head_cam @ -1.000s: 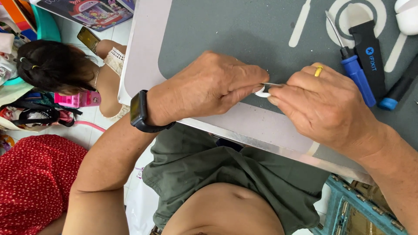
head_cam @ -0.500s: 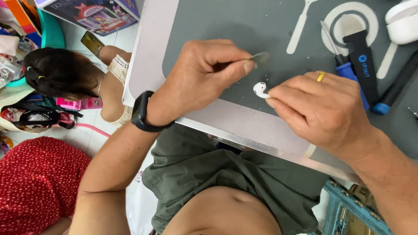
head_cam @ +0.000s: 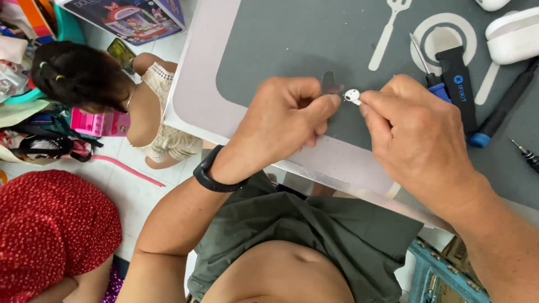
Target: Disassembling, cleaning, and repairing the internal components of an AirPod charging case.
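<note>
My left hand (head_cam: 286,120) wears a black wristband and pinches a thin flat metal tool (head_cam: 330,84) between thumb and forefinger, blade pointing up. My right hand (head_cam: 418,140) grips a small white earbud (head_cam: 352,95) at its fingertips, just right of the tool and almost touching my left thumb. Both hands hover over a grey mat (head_cam: 292,45) with white cutlery outlines, which lies on a pale table (head_cam: 193,95).
A blue-and-black screwdriver (head_cam: 449,84), a black tool with a blue end (head_cam: 499,112), a small bit (head_cam: 525,151) and a white earbud case (head_cam: 514,36) lie to the right. A child (head_cam: 84,78) sits on the floor at left, near a person in red (head_cam: 50,230).
One second ago the tool lay against the earbud. My left hand then lifted it away and has now brought it back beside the earbud, blade up. My right hand stayed on the earbud.
</note>
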